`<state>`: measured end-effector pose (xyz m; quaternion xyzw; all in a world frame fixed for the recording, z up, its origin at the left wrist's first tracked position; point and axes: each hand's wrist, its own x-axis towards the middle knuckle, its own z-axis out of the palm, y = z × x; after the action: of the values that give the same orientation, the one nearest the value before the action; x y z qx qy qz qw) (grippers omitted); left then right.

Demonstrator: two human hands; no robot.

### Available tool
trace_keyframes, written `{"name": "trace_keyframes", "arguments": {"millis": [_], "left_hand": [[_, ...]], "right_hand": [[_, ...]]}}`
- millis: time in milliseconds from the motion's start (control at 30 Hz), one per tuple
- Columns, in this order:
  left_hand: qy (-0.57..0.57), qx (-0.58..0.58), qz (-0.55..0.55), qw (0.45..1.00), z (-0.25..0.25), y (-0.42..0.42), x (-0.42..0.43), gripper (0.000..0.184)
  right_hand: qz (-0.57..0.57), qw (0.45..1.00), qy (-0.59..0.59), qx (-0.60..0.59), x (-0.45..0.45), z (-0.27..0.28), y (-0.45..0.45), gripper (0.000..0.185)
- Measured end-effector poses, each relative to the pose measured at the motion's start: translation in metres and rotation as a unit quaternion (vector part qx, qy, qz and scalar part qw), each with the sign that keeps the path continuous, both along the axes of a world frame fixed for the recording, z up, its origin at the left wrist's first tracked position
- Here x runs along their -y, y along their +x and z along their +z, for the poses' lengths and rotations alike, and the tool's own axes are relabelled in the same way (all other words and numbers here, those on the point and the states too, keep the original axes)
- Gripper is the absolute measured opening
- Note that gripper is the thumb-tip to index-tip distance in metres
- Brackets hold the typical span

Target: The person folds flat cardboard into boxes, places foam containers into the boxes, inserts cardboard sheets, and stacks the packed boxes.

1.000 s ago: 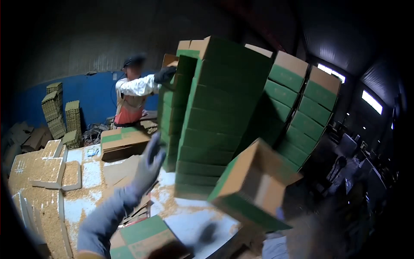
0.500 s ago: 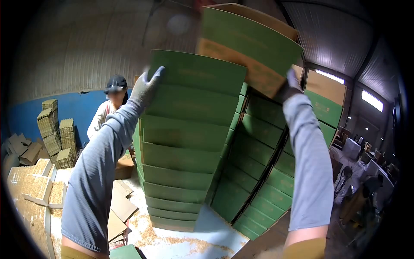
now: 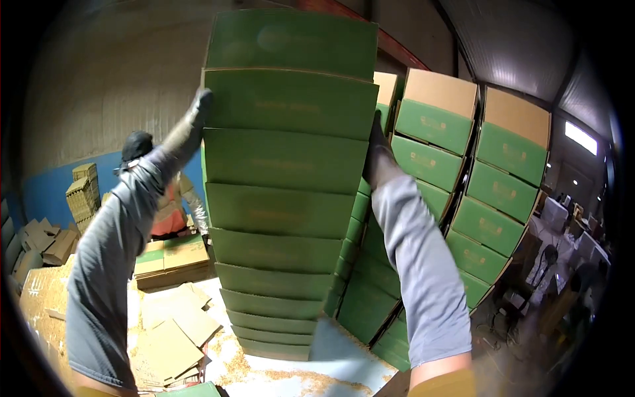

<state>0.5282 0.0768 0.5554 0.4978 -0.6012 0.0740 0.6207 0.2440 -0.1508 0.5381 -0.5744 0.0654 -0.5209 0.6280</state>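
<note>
A tall stack of green cardboard boxes (image 3: 284, 155) rises in front of me, one box per level. Its top box (image 3: 291, 43) sits roughly in line with those below. My left hand (image 3: 197, 109), in a grey glove, lies along the left edge of the second box from the top, fingers stretched upward. On the opposite side, my right hand (image 3: 379, 155), in a dark glove, rests flat against the stack, fingers also pointing up. Part of its fingers is hidden by the box edge.
More green and brown box stacks (image 3: 506, 159) stand close on the right. Flat cardboard pieces (image 3: 172, 347) lie lower left on a floor strewn with shavings. A person (image 3: 173, 205) in a cap bends behind my left arm, beside a low pile of flattened boxes (image 3: 173, 258).
The box my right hand held at upper right is now on top of the stack. My right hand has moved left and down to the stack's side. The person has bent over.
</note>
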Motion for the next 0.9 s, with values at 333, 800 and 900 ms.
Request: {"name": "trace_keyframes", "arguments": {"millis": [333, 800, 900], "left_hand": [[-0.194, -0.068, -0.142, 0.968, 0.059, -0.014, 0.046, 0.044], [-0.200, 0.061, -0.141, 0.968, 0.047, -0.107, 0.139, 0.039], [-0.209, 0.078, -0.148, 0.964, 0.038, -0.135, 0.159, 0.039]], "right_hand": [[-0.169, 0.938, 0.062, -0.296, -0.200, -0.562, 0.004, 0.085], [-0.268, 0.922, 0.122, -0.250, -0.094, -0.709, 0.091, 0.125], [-0.275, 0.924, 0.020, -0.267, -0.032, -0.696, 0.068, 0.107]]}}
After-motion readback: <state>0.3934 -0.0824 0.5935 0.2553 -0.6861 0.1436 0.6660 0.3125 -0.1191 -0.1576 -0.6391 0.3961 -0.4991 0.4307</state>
